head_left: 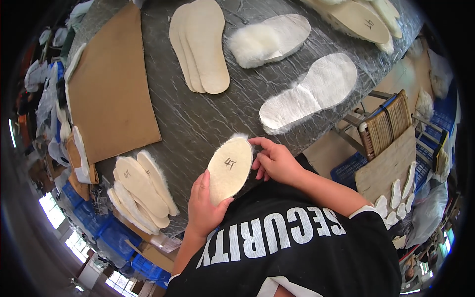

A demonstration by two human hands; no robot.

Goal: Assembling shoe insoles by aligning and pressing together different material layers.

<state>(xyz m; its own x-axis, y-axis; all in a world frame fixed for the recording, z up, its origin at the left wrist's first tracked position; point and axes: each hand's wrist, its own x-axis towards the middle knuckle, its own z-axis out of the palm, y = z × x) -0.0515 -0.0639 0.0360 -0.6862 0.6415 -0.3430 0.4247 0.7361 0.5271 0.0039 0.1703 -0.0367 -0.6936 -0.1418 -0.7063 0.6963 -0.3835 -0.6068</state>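
Observation:
A cream insole [230,166] with handwritten marks and a fluffy edge is held above the table's near edge. My left hand [206,208] grips its lower left end, thumb on one side and fingers on the other. At its upper right edge, my right hand [277,161] touches the rim with the index finger, the other fingers curled. Farther out lie a stack of plain cream insoles [208,47], an insole with white fleece over one end [269,39], and a white-backed fleecy insole [311,94]. A pile of marked fleecy insoles [141,190] rests at the left.
A large brown cardboard sheet [111,94] covers the table's left part. More fleecy insoles [363,22] are heaped at the far right corner. Beyond the right edge stands a chair-like frame with a woven panel [388,123]. Blue crates [111,232] stand at the lower left.

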